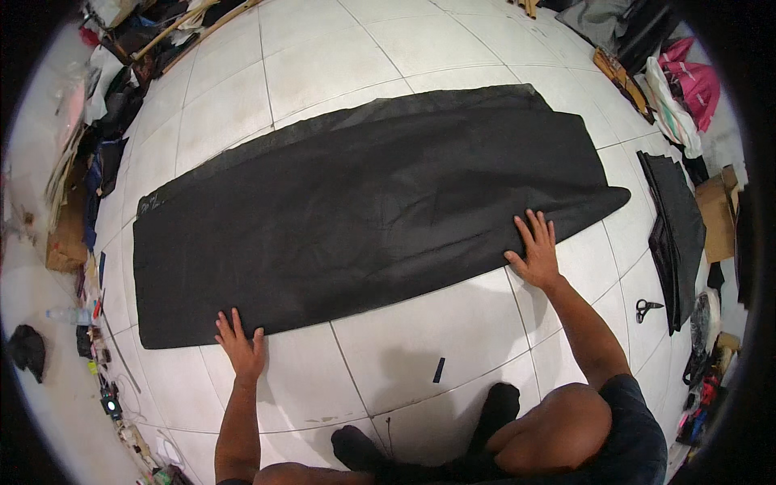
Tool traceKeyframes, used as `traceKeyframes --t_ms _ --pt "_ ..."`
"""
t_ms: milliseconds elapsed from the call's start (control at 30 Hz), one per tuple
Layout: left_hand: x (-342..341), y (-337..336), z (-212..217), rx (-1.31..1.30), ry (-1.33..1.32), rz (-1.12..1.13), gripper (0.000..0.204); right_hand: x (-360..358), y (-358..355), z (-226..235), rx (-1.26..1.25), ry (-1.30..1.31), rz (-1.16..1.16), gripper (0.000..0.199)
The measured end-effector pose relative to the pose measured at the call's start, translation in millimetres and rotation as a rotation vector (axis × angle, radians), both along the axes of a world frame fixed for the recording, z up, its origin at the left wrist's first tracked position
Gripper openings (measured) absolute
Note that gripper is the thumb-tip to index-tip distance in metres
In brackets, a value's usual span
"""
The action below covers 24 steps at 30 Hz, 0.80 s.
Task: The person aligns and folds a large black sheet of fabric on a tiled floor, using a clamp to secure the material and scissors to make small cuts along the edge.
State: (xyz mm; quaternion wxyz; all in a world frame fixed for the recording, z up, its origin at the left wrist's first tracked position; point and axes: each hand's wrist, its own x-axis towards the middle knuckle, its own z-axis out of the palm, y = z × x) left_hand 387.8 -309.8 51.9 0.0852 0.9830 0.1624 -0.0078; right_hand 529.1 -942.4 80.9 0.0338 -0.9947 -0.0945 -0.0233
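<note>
A long piece of black fabric (323, 218) lies spread on the white tiled floor, in layers, with a thinner dark layer (347, 120) showing past its far edge. Its right end runs out to a rounded point, and light creases cross the right half. My left hand (240, 347) rests on the near edge toward the left end, fingers stretched out and apart. Farther right, my right hand (535, 252) lies flat on the near edge with fingers spread. Neither hand grips the fabric.
Folded black fabric (675, 234) lies at the right, with black scissors (647, 309) beside it. A small dark strip (439, 370) lies on the tiles before my feet. Clutter lines both walls, including a cardboard box (716, 212), a pink cloth (693, 85) and a clear bottle (69, 315).
</note>
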Motion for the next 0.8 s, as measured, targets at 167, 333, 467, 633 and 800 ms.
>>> traceKeyframes --t_ms 167,333,467,633,800 --pt "7.1 4.4 -13.2 0.018 0.06 0.045 0.071 25.3 2.6 -10.1 0.018 0.126 -0.02 0.077" --pt "11.0 -8.3 -14.9 0.037 0.06 0.093 0.069 33.3 -6.1 2.7 0.033 0.164 -0.027 0.074" --pt "-11.2 34.5 -32.7 -0.065 -0.287 0.48 0.069 18.2 -33.9 -8.1 0.327 -0.22 -0.404 0.054" --pt "-9.4 93.9 -20.5 -1.234 -0.375 1.078 0.043 0.9 -131.0 -48.0 1.308 0.225 -1.077 0.037" --pt "10.8 107.5 -10.9 -1.69 -0.696 0.979 0.039 54.2 -144.7 -46.2 2.073 0.113 -1.202 0.048"
